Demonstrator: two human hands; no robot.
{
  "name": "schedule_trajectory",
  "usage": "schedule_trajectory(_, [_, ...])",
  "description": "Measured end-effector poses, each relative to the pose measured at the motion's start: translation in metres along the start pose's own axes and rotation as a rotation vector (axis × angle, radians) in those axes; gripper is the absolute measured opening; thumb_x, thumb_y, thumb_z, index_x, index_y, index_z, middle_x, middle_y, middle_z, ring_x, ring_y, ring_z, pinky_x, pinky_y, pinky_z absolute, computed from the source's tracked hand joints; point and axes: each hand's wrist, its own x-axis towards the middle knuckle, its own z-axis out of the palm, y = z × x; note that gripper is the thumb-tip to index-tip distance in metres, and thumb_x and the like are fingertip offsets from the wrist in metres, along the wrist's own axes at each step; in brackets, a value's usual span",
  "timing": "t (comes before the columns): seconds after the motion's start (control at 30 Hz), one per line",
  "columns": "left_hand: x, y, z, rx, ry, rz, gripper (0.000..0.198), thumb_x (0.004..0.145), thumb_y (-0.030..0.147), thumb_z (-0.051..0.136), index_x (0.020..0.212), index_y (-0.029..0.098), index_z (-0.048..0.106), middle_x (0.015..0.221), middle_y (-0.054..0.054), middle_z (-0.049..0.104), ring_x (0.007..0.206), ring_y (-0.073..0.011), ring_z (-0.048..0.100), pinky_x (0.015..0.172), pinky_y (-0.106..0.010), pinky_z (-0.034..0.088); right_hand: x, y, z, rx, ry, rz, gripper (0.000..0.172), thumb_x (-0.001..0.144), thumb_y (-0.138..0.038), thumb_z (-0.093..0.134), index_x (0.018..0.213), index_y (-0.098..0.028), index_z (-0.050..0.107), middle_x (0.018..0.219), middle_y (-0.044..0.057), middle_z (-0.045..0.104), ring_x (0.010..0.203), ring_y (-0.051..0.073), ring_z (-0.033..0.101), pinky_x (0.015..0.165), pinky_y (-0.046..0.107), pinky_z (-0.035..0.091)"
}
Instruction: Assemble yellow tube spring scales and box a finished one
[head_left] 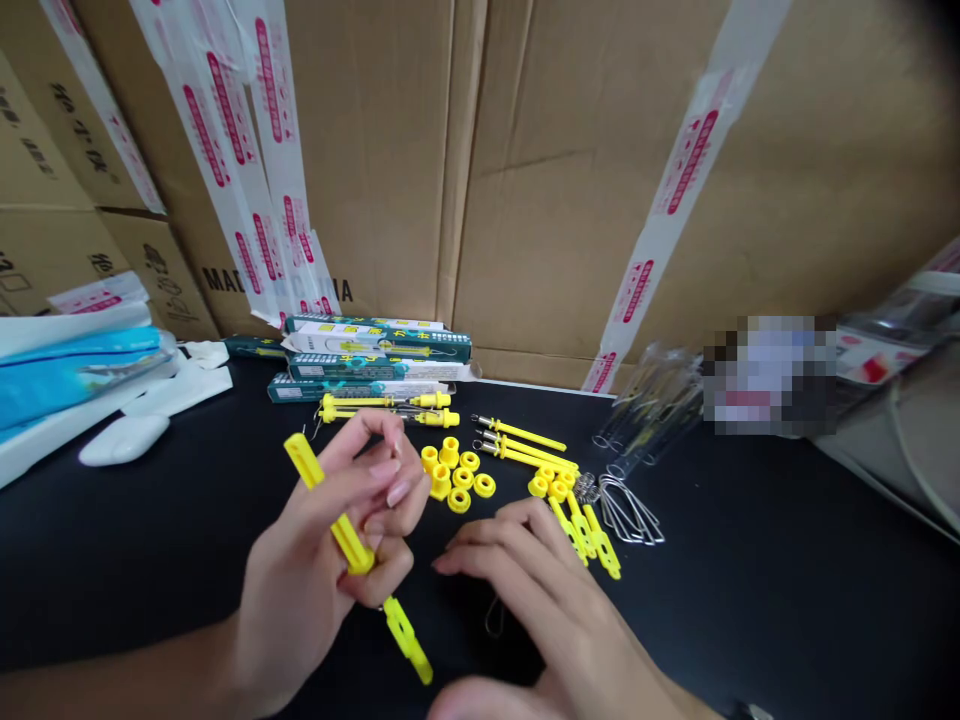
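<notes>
My left hand (337, 530) is closed around a yellow plastic rod (304, 462), which slants down to the right through the fingers. Below the fist juts a flat yellow slotted piece (407, 640); whether it is joined to the rod is hidden. My right hand (544, 590) hovers low over the black table, fingers stretched and slightly bent, thumb apart. Under its palm a thin wire loop (495, 617) partly shows. Beyond the hands are yellow collars and rings (463, 478), yellow rods with metal springs (525, 445), slotted yellow pieces (600, 545) and bent wire hooks (630, 512).
Green and white printed boxes (375, 365) are stacked at the back, with assembled yellow pieces (390, 410) before them. Clear plastic sleeves (649, 400) lie at right. A blue package (82, 365) is at left. Taped cardboard boxes (375, 150) wall off the far side.
</notes>
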Motion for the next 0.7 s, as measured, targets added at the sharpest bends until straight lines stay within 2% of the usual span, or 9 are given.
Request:
schedule_trajectory(0.07, [-0.001,0.006,0.006,-0.059,-0.012,0.003,0.013,0.082,0.025,0.059,0.084,0.026,0.047,0.071,0.004,0.034,0.057,-0.0112,0.017,0.036,-0.013,0.023,0.001,0.000,0.005,-0.060,-0.037,-0.036,0.062,0.084,-0.071,0.071,0.118,-0.019,0.071,0.104,0.007,0.078,0.088,0.026,0.065,0.079,0.041,0.060])
schedule_trajectory(0.17, [-0.003,0.005,0.010,-0.127,-0.031,-0.009,0.018,0.072,0.017,0.056,0.087,0.026,0.050,0.073,0.003,0.037,0.058,-0.0125,0.021,0.036,-0.013,0.025,0.001,-0.002,0.014,-0.115,-0.048,-0.033,0.053,0.085,-0.065,0.074,0.114,-0.021,0.074,0.107,0.008,0.078,0.089,0.029,0.062,0.077,0.047,0.058])
schedule_trajectory(0.3, [-0.002,-0.005,0.006,-0.189,-0.016,-0.001,0.023,0.067,0.014,0.053,0.087,0.025,0.050,0.074,0.002,0.040,0.060,-0.0129,0.025,0.036,-0.012,0.025,0.001,-0.006,0.019,-0.106,-0.008,-0.040,0.005,0.095,-0.022,0.073,0.098,-0.020,0.074,0.103,0.006,0.078,0.090,0.028,0.057,0.078,0.045,0.055])
schedule_trajectory(0.4, [0.001,-0.011,0.005,-0.208,0.005,-0.003,0.025,0.062,0.012,0.055,0.084,0.023,0.051,0.073,0.002,0.043,0.060,-0.0119,0.031,0.041,-0.015,0.034,0.000,-0.007,0.016,-0.036,0.065,-0.022,0.016,0.090,-0.004,0.065,0.090,-0.019,0.070,0.091,0.004,0.076,0.088,0.024,0.057,0.081,0.041,0.054])
schedule_trajectory(0.5, [0.003,-0.012,0.009,-0.225,0.041,-0.009,0.027,0.057,0.009,0.057,0.081,0.021,0.053,0.071,0.001,0.047,0.062,-0.0116,0.039,0.053,-0.021,0.044,0.000,-0.008,0.014,-0.006,0.067,0.000,0.009,0.088,-0.017,0.072,0.096,-0.018,0.068,0.090,0.005,0.075,0.089,0.026,0.058,0.082,0.042,0.054])
schedule_trajectory(0.57, [0.002,-0.011,0.013,-0.238,0.059,-0.007,0.026,0.057,0.008,0.059,0.080,0.020,0.055,0.070,0.001,0.048,0.062,-0.0120,0.040,0.055,-0.023,0.044,0.000,-0.008,0.014,-0.005,0.027,0.002,0.036,0.084,-0.038,0.083,0.110,-0.016,0.069,0.097,0.006,0.077,0.091,0.027,0.059,0.082,0.044,0.055])
schedule_trajectory(0.6, [0.001,-0.010,0.015,-0.244,0.058,-0.005,0.026,0.057,0.008,0.060,0.080,0.020,0.056,0.070,0.001,0.049,0.062,-0.0122,0.040,0.055,-0.023,0.043,0.000,-0.008,0.014,-0.004,0.019,-0.006,0.045,0.082,-0.044,0.086,0.113,-0.017,0.070,0.100,0.006,0.077,0.091,0.028,0.060,0.082,0.043,0.056])
schedule_trajectory(0.63, [0.001,-0.009,0.016,-0.249,0.052,-0.003,0.026,0.057,0.009,0.061,0.080,0.020,0.057,0.070,0.001,0.049,0.062,-0.0124,0.040,0.055,-0.023,0.042,0.000,-0.008,0.014,0.004,0.018,-0.019,0.042,0.082,-0.044,0.086,0.113,-0.019,0.071,0.102,0.005,0.078,0.092,0.027,0.060,0.082,0.042,0.056])
schedule_trajectory(0.7, [-0.001,-0.009,0.016,-0.261,0.043,-0.027,0.025,0.058,0.009,0.062,0.080,0.021,0.058,0.071,0.001,0.050,0.063,-0.0133,0.042,0.057,-0.024,0.043,0.002,-0.008,0.013,0.030,0.038,-0.030,0.020,0.089,-0.033,0.083,0.104,-0.023,0.074,0.101,0.003,0.078,0.093,0.025,0.060,0.084,0.040,0.055])
